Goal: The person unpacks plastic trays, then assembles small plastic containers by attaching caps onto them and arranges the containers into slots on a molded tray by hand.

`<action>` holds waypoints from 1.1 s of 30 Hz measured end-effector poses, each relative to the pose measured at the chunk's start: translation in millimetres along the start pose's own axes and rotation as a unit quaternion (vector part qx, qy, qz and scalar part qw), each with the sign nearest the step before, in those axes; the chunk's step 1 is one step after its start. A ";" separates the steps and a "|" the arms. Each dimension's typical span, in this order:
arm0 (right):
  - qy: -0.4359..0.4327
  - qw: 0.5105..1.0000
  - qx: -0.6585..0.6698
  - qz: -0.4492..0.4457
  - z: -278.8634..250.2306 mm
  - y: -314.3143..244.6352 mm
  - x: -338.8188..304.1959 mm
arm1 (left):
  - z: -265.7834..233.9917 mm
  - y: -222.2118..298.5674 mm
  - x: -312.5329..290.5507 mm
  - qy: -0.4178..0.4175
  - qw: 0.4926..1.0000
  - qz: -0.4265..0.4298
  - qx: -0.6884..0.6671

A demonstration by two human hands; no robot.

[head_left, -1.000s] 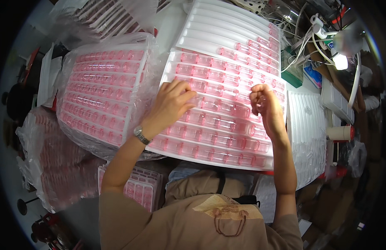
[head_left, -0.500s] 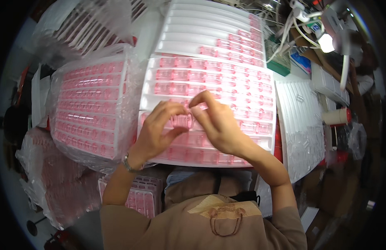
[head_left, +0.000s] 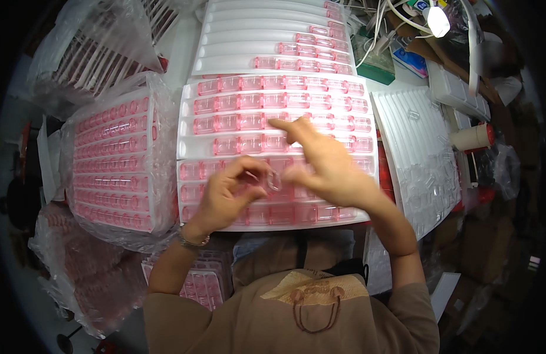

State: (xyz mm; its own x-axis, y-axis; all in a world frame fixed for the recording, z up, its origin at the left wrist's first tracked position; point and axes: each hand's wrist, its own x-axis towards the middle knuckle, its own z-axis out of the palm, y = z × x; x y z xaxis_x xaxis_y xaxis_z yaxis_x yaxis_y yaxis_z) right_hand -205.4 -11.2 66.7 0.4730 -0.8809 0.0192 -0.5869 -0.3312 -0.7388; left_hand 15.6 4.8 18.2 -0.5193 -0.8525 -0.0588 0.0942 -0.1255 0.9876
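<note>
My left hand (head_left: 223, 194) is above the front part of a white grooved tray (head_left: 188, 147) filled with rows of small clear pink cylinders (head_left: 249, 122). Thumb and fingers curl around a small clear pink cylinder (head_left: 274, 180), its end facing my other hand; the grip is partly blurred. To the right, my right hand (head_left: 332, 168) has its index finger stretched out over the tray's third row and its thumb apart. No object shows in it. The tray's fourth row has a bare stretch at its left end. Both hands hide some of the front rows.
Behind lies another grooved tray (head_left: 226, 44), part filled at its right side. Plastic-wrapped filled trays (head_left: 111, 165) stand at left. On the right a white tray (head_left: 408, 127) carries loose clear pieces (head_left: 426, 200). Cables and a lit lamp (head_left: 438, 22) are at the far right.
My hands have moved apart: the right has opened out, its index finger reaching over the third row, while the left stays curled around the cylinder. The view has shifted slightly.
</note>
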 end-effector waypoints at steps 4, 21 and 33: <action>0.301 0.915 -0.165 0.210 -96.0 96.5 -53.0 | -54.2 23.7 6.3 0.154 0.880 0.153 0.422; 0.305 0.927 0.173 0.137 -91.9 146.6 -96.6 | 70.0 -14.7 50.2 0.025 0.808 0.202 0.552; 0.119 0.975 0.073 -0.171 -21.8 31.0 -83.4 | 83.3 -10.9 30.3 -0.044 0.989 0.138 0.002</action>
State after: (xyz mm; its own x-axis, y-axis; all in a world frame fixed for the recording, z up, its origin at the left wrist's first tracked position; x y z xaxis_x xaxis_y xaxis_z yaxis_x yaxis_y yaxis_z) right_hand -277.4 44.6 56.9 0.4481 -0.7863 0.4253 -0.3137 -0.5838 -0.7488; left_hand -71.8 22.6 17.8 -0.5462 -0.8066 0.2261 0.2388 0.1088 0.9650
